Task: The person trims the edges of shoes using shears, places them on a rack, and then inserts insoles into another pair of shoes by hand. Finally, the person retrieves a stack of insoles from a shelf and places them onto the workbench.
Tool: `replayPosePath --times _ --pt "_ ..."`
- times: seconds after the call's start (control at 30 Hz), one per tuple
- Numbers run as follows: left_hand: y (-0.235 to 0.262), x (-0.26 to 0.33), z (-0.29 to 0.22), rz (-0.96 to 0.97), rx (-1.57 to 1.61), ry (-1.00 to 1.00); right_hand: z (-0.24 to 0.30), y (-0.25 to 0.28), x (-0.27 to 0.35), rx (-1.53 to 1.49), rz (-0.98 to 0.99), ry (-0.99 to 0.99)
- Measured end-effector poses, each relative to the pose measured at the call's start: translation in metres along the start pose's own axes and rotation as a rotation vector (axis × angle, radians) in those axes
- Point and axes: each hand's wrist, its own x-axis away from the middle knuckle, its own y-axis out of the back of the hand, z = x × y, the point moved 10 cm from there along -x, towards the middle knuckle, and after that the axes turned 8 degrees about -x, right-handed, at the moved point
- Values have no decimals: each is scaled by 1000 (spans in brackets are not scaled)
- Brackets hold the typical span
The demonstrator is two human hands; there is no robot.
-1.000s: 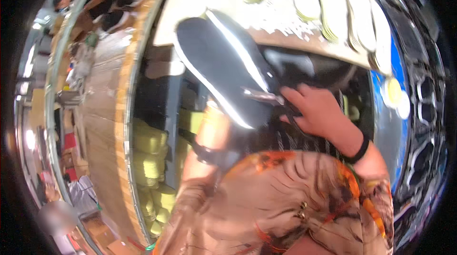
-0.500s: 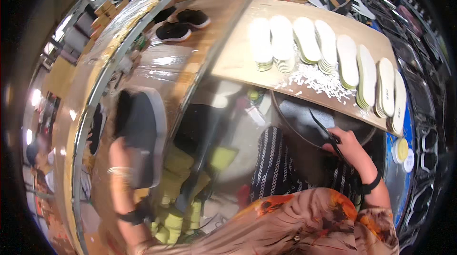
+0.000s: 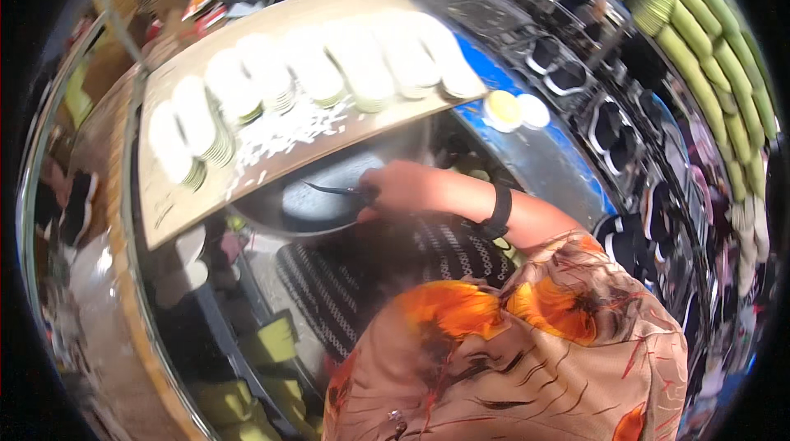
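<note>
Far left edge of the counter: stacks of white insoles stand in a row running toward its right end, white trimmings strewn just in front of them. Below the counter's near edge, a dark sole piece lies in a metal basin. Right hand closed around dark scissors, blades pointing left over the sole piece; black wristband on the forearm. Left hand not in view. Far right: two small round pots by the counter's right end.

Risks, as judged: blade tips near the sole could snag or cut off-line; one-handed work lets the piece shift in the basin.
</note>
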Motion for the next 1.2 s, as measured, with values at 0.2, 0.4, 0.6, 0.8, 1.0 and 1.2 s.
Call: replayPosePath --times 0.2,0.4,0.6,0.8,1.0,1.2 --pt "-10 -60 -91 -22 39 -150 -142 132 71 -155 -473 -143" --pt "-102 -92 -267 240 233 -332 -297 305 199 189 -1259 -507" --pt "-226 -64 -347 428 -41 -586 -417 357 154 192 -1155 -678" --pt "-246 -72 -333 363 -213 -509 -427 383 89 437 -942 -599" --pt "-238 -78 -349 336 -213 -473 -443 377 172 63 -1449 -712" --pt "-219 -77 -358 358 -116 -498 -313 382 278 -209 -2006 -229"
